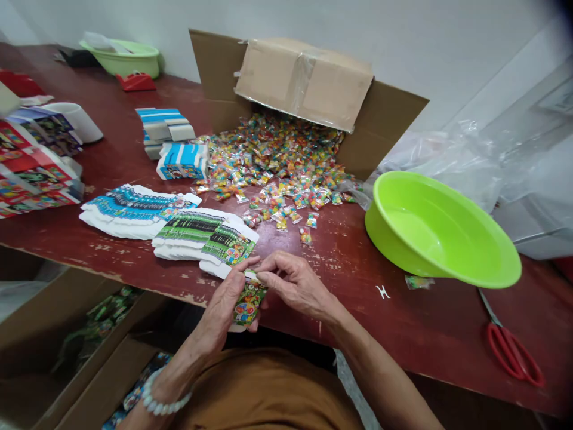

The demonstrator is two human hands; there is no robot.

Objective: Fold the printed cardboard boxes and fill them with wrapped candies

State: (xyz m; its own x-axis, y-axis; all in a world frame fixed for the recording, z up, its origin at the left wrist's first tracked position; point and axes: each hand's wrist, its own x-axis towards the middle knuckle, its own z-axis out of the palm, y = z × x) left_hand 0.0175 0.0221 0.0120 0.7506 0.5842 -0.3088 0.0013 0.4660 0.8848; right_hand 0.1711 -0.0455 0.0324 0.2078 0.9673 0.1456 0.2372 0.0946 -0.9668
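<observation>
One green printed carton (pixel 249 300), in the head view, is near the front edge of the surface (pixel 340 257), wrapped by the left hand's (pixel 221 303) grip, apparently for steadiness; the right hand (pixel 298 283) pinches its top end. Fanned green cartons (pixel 197 236) lie just beyond, seemingly spread for easy reach.

Wall (pixel 412 48): bright
Green basin (pixel 452 239): soft glare
Worktop (pixel 340 257): faint sheen
Lower-left box (pixel 36 325): shadowed
Edges: stretched, upper-right corner dark
</observation>
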